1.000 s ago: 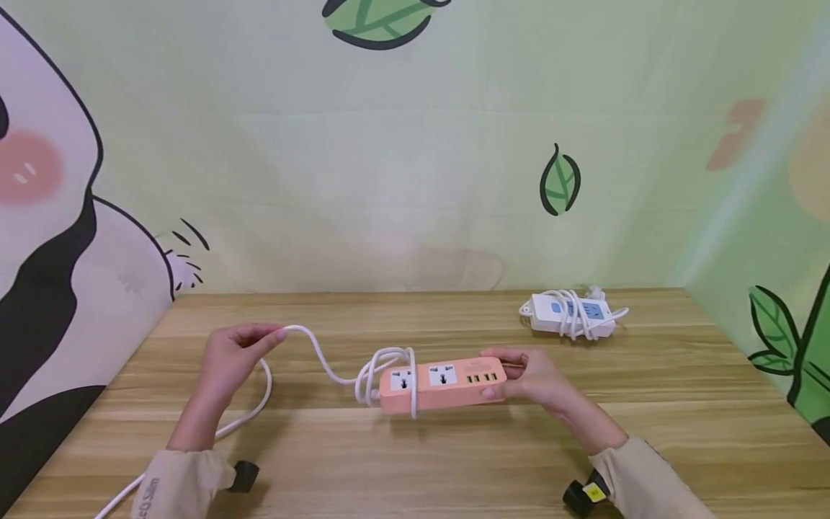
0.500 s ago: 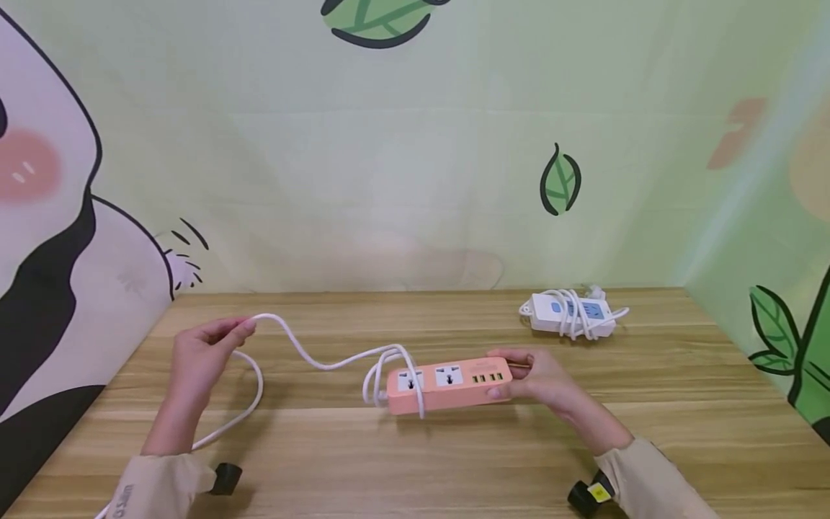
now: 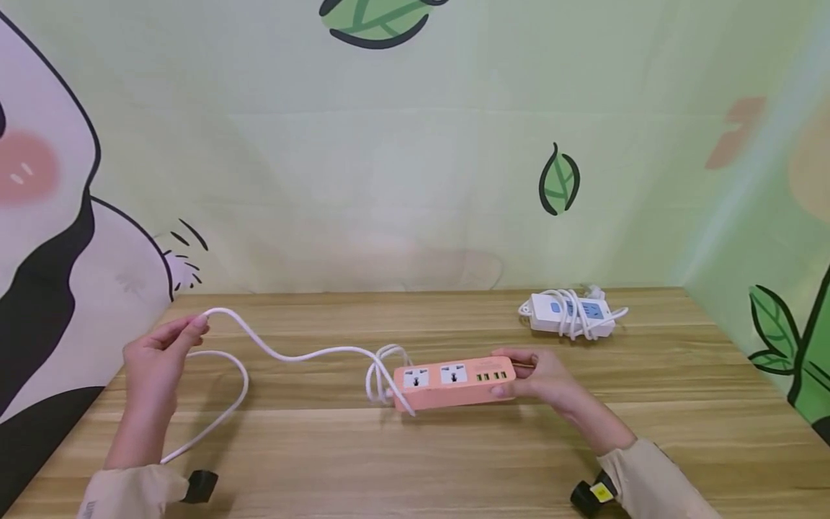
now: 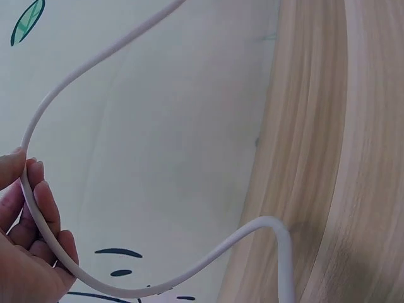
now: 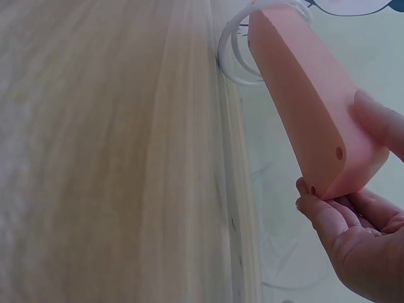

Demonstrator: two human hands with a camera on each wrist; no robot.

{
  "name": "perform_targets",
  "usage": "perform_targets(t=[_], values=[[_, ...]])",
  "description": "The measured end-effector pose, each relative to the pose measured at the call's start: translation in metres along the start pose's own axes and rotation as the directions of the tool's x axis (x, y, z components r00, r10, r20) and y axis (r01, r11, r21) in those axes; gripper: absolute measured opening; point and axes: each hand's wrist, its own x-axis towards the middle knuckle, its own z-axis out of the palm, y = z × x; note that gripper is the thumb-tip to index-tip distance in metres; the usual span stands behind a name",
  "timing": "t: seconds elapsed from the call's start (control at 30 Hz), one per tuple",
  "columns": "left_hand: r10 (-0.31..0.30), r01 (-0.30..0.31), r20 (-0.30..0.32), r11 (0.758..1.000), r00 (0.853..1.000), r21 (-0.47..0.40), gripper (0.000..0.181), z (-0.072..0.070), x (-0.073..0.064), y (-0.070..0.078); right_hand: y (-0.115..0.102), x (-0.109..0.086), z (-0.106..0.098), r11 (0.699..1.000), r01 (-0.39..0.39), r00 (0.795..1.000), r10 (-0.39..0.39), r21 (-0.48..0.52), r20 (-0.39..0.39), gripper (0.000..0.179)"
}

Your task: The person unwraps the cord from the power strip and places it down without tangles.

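A pink power strip (image 3: 454, 386) with two white sockets and several USB ports is held by its right end in my right hand (image 3: 541, 378). In the right wrist view the thumb lies on one face of the strip (image 5: 309, 101) and the fingers are under its end. Loops of its white cord (image 3: 311, 355) hang around the strip's left end. At the far left my left hand (image 3: 155, 360) pinches the cord between thumb and fingers. From there the cord sags across to the strip, and its other part curves down to the table behind the forearm.
A white power strip (image 3: 570, 315) wrapped in its own cord lies at the back right of the wooden table (image 3: 337, 461). Behind the table stands a printed backdrop (image 3: 389, 180). Black cameras are strapped at both wrists.
My left hand has moved left, drawing the cord out into a longer span. The loop across the strip's left socket has slid off toward the end. The strip has shifted slightly right.
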Motion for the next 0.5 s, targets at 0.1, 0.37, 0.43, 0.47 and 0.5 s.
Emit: perform_targets(t=[0.1,0.37,0.43,0.47,0.5], values=[[0.023,-0.025,-0.030,0.997,0.999,-0.073,0.010,-0.012,0.014,-0.016,0.000,0.000,-0.002,1.000,-0.018,0.999,0.017,-0.004,-0.033,0.067],[-0.006,-0.001,-0.074,0.995,0.997,-0.100,0.037,-0.055,0.079,-0.096,0.002,-0.001,-0.008,1.000,-0.021,0.998,0.021,0.018,-0.051,0.069],[-0.022,0.009,-0.115,0.993,0.993,-0.116,0.041,-0.063,0.090,-0.108,0.001,-0.002,-0.009,0.999,-0.024,0.998,0.026,0.032,-0.053,0.069],[-0.032,0.016,-0.126,0.992,0.991,-0.129,0.042,-0.066,0.093,-0.111,0.001,-0.002,-0.009,0.999,-0.026,0.998,0.028,0.037,-0.055,0.070],[-0.039,0.021,-0.131,0.990,0.991,-0.139,0.042,-0.069,0.095,-0.111,0.001,-0.002,-0.010,0.999,-0.030,0.998,0.033,0.044,-0.061,0.070]])
